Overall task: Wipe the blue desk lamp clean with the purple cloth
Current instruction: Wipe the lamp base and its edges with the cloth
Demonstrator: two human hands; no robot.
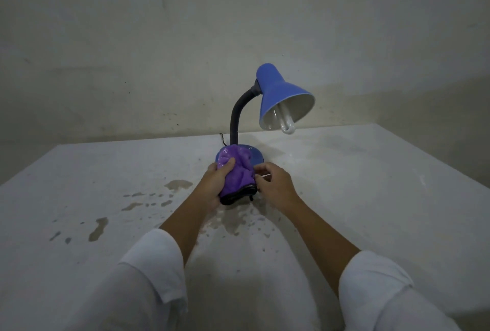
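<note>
The blue desk lamp point(281, 92) stands near the back of a pale table, its shade tilted down to the right with a white bulb showing, on a dark bendy neck. The purple cloth point(238, 171), edged in black, is bunched up and lies over the front left of the lamp's blue base point(256, 157). My left hand point(216, 184) grips the cloth from the left, thumb on top. My right hand point(275, 182) is beside the cloth's right edge, fingertips touching or pinching it; which one I cannot tell.
The table point(371, 198) is a stained whitish slab with wet patches point(179, 184) in front of the lamp and to the left. A dark cord point(222, 139) trails behind the base. A bare wall rises right behind the table.
</note>
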